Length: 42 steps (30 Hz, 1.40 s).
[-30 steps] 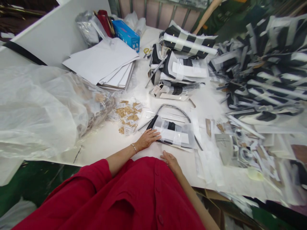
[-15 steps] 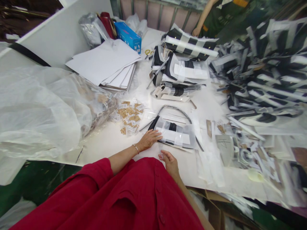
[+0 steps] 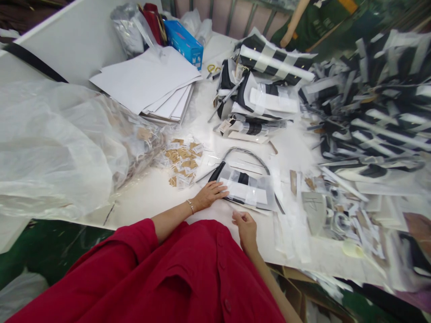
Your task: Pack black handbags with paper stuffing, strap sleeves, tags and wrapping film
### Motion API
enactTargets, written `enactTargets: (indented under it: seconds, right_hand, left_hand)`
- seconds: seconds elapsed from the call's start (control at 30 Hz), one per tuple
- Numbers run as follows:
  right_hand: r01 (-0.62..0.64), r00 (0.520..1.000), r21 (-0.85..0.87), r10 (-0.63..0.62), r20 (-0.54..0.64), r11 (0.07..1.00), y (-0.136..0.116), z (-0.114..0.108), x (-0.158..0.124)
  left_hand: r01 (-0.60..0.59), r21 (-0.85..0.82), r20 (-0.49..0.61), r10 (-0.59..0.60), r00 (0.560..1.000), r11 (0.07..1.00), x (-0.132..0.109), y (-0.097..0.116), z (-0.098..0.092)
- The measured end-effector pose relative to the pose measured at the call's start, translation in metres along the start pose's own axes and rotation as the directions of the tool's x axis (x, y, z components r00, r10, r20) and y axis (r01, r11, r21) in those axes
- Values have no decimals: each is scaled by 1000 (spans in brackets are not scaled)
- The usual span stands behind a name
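A black-and-white handbag (image 3: 243, 179) lies on the white table in front of me, partly wrapped in clear film and white paper, its handle arched away from me. My left hand (image 3: 209, 195) rests on the bag's near left corner, its fingers stretched out flat. Just short of the bag's near edge, my right hand (image 3: 245, 226) is curled with the fingertips pinched together. Whatever those fingertips may hold is too small to make out. Brown paper tags (image 3: 183, 161) with white strings lie in a heap left of the bag.
More wrapped handbags (image 3: 269, 98) stand behind, with a large pile (image 3: 380, 107) at the right. A plastic bag (image 3: 60, 148) and paper sheets (image 3: 144, 80) lie left, near a blue box (image 3: 184, 42). Tape rolls (image 3: 341, 222) and scraps lie right. Another person's arm (image 3: 294, 24) shows at the back.
My right hand has moved slightly right, and its fingers have closed from a looser curl into a pinch. My left hand stays on the handbag. The view has shifted a little.
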State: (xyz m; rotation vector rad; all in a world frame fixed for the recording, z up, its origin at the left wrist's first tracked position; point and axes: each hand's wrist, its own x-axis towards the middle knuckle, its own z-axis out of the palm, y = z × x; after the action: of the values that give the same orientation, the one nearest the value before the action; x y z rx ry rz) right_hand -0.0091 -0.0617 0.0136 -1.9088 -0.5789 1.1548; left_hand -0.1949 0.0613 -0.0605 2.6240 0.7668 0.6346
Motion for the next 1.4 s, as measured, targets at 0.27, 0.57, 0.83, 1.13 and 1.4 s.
enactTargets:
  seconds: [0.27, 0.57, 0.83, 1.13, 1.4]
  right_hand:
    - [-781, 619, 353, 563, 548, 515, -7, 27, -23]
    - [-790, 613, 413, 600, 514, 453, -36, 37, -30]
    - [-448, 877, 312, 343, 337, 838, -54, 35, -2]
    - [-11, 977, -29, 17, 212, 1000, -71, 23, 26]
    - [688, 708, -269, -541, 454, 675, -39, 8, 64]
  left_hand:
    - [-40, 62, 31, 38, 999, 997, 6, 0, -3]
    - [-58, 46, 48, 56, 997, 997, 11, 0, -8]
    - [-38, 9, 9, 38, 999, 999, -3, 11, 6]
    - [156, -40, -30, -157, 987, 987, 5, 26, 17]
    - [125, -67, -12, -126, 992, 990, 7, 21, 10]
